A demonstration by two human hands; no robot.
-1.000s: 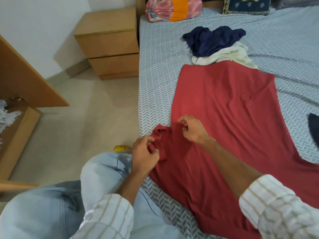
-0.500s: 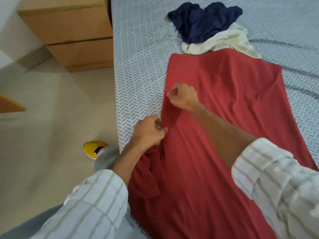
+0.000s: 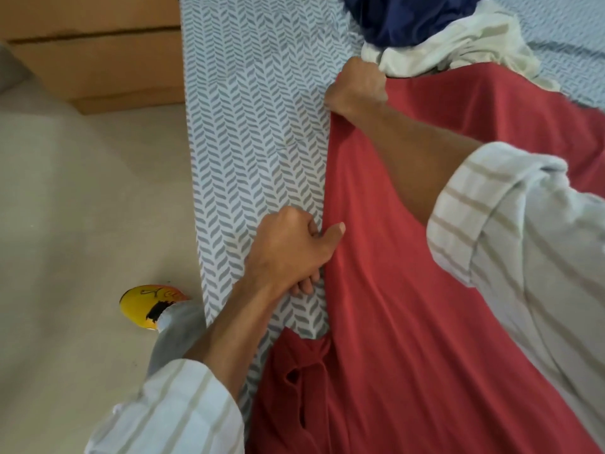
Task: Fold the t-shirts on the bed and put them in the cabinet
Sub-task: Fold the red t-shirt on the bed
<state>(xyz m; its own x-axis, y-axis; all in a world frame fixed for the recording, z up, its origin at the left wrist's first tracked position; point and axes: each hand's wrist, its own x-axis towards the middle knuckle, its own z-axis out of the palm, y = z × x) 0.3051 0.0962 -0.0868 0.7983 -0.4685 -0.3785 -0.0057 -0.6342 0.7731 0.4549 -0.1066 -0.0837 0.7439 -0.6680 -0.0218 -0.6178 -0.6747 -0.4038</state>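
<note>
A red t-shirt [image 3: 425, 290] lies spread flat on the bed [image 3: 255, 126], which has a grey-and-white herringbone sheet. My left hand [image 3: 291, 250] grips the shirt's left edge about halfway along. My right hand [image 3: 357, 88] grips the same edge at its far corner, next to the other clothes. The sleeve and collar end is bunched at the near edge of the bed. A navy garment [image 3: 406, 18] sits on a crumpled white one [image 3: 458, 50] just beyond the red shirt.
A wooden bedside drawer unit [image 3: 95, 57] stands at the far left against the bed. Beige floor [image 3: 82, 224] runs along the bed's left side. My yellow shoe [image 3: 147, 306] is on the floor by the bed edge.
Both hands have slid along the shirt's left edge away from me, the right hand reaching the far corner. The camera has tilted down and closer.
</note>
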